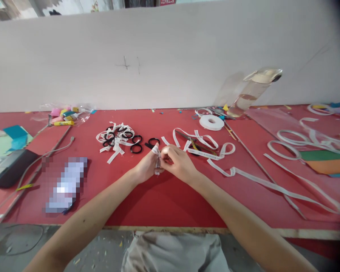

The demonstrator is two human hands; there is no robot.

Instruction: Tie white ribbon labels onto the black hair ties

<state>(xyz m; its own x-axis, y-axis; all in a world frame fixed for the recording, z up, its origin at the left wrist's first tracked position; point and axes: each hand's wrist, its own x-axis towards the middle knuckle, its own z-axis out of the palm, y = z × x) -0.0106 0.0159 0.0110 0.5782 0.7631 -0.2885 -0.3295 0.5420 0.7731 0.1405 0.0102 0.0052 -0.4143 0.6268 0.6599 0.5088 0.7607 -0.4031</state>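
Note:
My left hand [147, 163] is closed on a printed white ribbon [155, 151], which wraps a black band by the thumb. My right hand [178, 161] meets it and pinches the same ribbon; the fingers hide the exact grip. Just beyond my hands shows a black ring [153, 141], probably a hair tie. To the left lie two loose black hair ties [136, 148] and a pile of black hair ties with white ribbon bows [117, 138]. Right of my hands, yellow-handled scissors [193, 143] lie among loose printed ribbon [205, 154].
A white ribbon roll [212, 122] and a clear water bottle [248, 96] stand at the back. Long ribbon [260, 182] trails rightward over the red table [170, 204]. On the left are a blurred phone-like object [68, 185], a cable [52, 152] and a bag of colourful pieces [64, 115].

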